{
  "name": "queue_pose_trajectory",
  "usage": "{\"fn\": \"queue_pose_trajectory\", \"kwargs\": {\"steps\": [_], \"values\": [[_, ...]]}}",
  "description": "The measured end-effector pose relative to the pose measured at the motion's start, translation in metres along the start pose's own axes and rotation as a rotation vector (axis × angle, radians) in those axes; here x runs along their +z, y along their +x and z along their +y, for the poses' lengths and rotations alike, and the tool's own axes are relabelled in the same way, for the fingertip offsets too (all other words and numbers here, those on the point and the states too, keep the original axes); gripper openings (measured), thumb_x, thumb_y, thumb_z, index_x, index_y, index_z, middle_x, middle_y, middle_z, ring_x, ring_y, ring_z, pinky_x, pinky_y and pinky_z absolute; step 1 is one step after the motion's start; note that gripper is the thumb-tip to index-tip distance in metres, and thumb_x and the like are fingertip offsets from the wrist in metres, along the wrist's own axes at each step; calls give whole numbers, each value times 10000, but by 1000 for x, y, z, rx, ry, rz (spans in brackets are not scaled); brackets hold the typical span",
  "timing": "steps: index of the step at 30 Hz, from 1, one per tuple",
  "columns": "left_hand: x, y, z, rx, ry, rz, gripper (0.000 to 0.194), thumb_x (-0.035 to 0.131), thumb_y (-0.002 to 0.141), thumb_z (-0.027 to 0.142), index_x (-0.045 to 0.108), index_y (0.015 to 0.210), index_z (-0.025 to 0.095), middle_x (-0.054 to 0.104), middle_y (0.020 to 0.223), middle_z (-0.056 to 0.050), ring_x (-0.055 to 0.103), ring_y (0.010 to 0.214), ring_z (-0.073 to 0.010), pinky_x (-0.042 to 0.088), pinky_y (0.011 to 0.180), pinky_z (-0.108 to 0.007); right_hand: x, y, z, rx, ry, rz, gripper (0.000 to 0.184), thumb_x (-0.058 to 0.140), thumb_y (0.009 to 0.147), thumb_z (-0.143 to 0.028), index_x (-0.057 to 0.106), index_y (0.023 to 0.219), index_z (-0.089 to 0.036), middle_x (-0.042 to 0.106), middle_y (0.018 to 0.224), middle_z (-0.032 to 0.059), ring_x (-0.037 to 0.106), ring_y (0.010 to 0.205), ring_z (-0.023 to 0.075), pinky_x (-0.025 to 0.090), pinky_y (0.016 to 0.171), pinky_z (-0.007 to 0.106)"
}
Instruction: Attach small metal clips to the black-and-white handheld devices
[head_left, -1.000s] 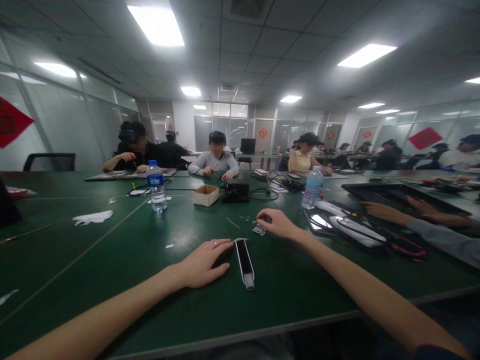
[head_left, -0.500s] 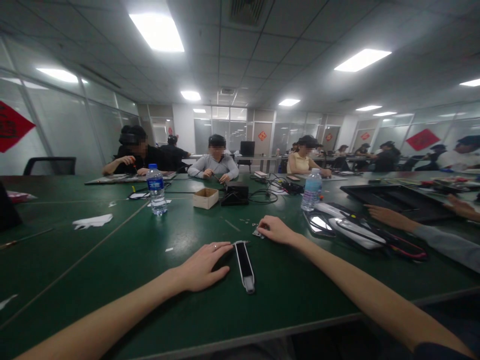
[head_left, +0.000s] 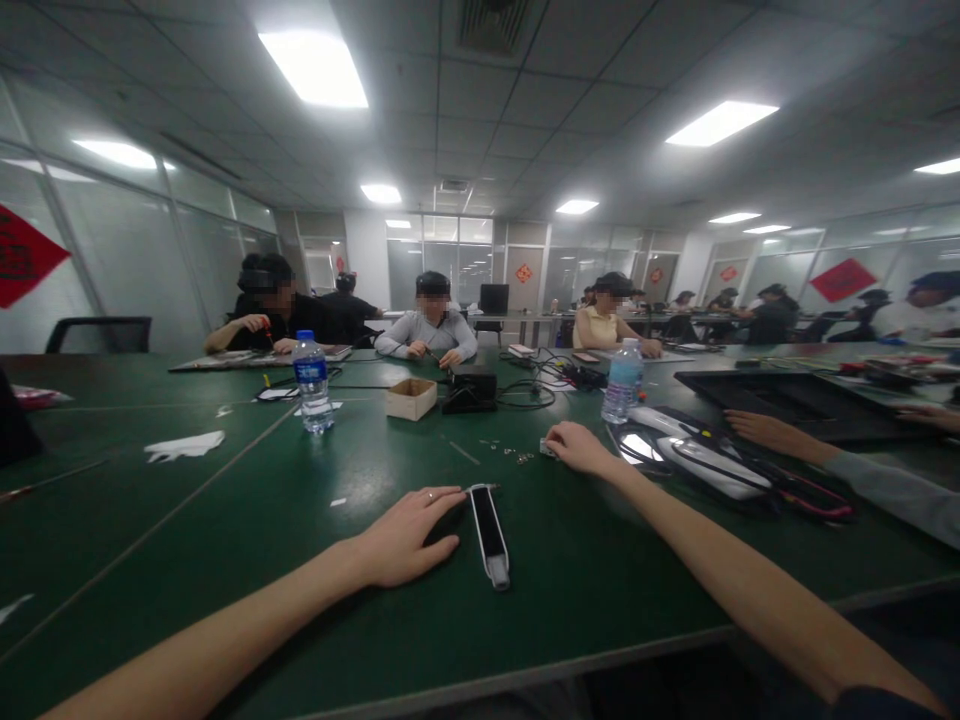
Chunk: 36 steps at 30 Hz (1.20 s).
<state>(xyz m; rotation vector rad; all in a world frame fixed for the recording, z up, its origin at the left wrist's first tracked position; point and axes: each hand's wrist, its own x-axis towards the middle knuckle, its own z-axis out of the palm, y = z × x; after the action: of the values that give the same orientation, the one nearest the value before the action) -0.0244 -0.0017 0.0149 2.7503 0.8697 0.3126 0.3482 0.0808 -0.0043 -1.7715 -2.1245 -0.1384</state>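
Note:
My left hand (head_left: pixel 411 530) lies flat on the green table, palm down with its fingers stretched out. Its fingertips reach the top end of a slim handheld device (head_left: pixel 491 535) with a white rim, a long black face and a grey end. My right hand (head_left: pixel 579 447) is farther up the table, its fingers closed at a small pale piece (head_left: pixel 546 448), whose kind is too small to make out. Left of those fingers several tiny shiny parts (head_left: pixel 517 456) are scattered on the table.
Beyond my hands are an open cardboard box (head_left: pixel 412 398), a black box (head_left: pixel 470 388) with cables, and two water bottles (head_left: pixel 313 383). To the right lie a phone (head_left: pixel 637 446), white corded tools (head_left: pixel 716 467) and a black tray (head_left: pixel 795 405) near a co-worker's hand (head_left: pixel 772 432).
My right hand has moved right and slightly away, with the small pale piece at its fingers; the tiny parts now show uncovered. My left hand and the device have stayed put.

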Motion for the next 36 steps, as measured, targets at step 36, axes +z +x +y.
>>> {"fn": "queue_pose_trajectory", "kwargs": {"steps": [36], "values": [[0, 2, 2, -6, 37, -21, 555, 487, 944, 403, 368, 1454, 218, 409, 1502, -106, 412, 1354, -271, 346, 1124, -458, 2, -6, -33, -233, -89, -11, 112, 603, 848, -209, 707, 860, -170, 660, 911, 87, 558, 921, 219, 423, 831, 312]]}}
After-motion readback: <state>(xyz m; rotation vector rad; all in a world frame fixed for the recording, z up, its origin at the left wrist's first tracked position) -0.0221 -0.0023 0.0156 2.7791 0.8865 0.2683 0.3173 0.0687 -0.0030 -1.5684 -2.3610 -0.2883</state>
